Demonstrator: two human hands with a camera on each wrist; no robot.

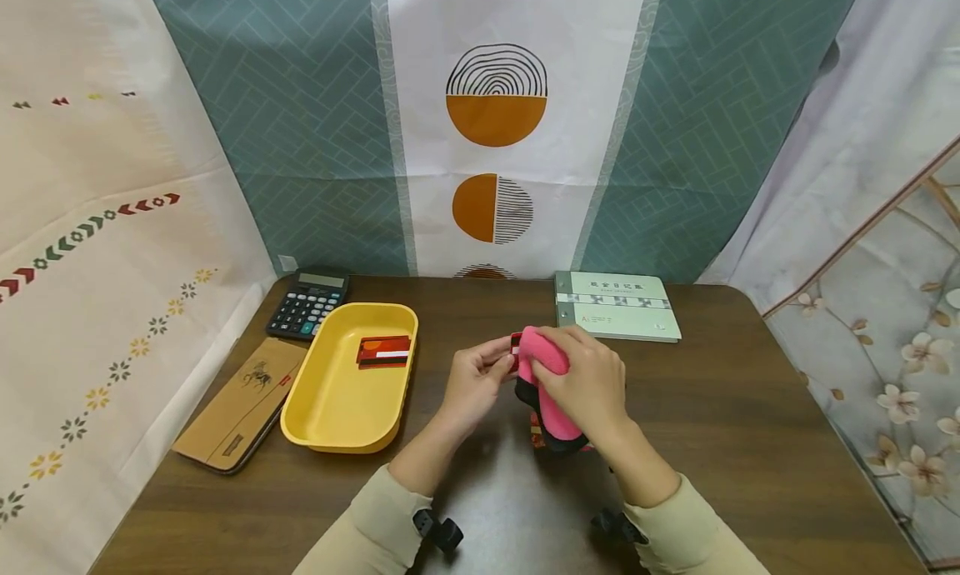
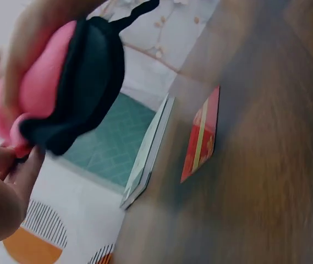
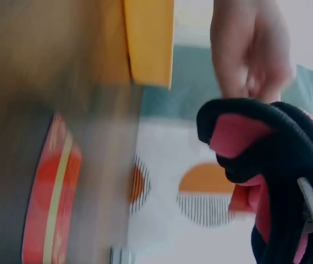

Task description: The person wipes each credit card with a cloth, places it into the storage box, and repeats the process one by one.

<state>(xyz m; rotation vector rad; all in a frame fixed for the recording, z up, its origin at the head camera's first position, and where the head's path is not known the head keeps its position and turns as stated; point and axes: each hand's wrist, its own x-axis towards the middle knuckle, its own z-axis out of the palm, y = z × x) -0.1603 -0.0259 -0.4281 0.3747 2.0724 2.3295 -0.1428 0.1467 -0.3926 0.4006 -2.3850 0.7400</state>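
In the head view my left hand (image 1: 476,381) pinches a small red card (image 1: 515,343) by its edge. My right hand (image 1: 587,379) grips a fuzzy pink pad with black trim (image 1: 551,400) against that card. The pad looks like a cleaning mitt; a white tag shows on its black side in the right wrist view. Beneath the hands lies a flat red piece with a yellow stripe (image 2: 202,135), mostly covered in the head view. Left of the hands, a yellow tray (image 1: 348,421) holds another red card (image 1: 383,352) with a black stripe.
A black calculator (image 1: 307,306) stands behind the tray at the far left. Beside the tray lies a tan wallet-like case (image 1: 243,400) with a horse print. A pale green notebook (image 1: 618,307) rests near the table's back edge, right of the hands.
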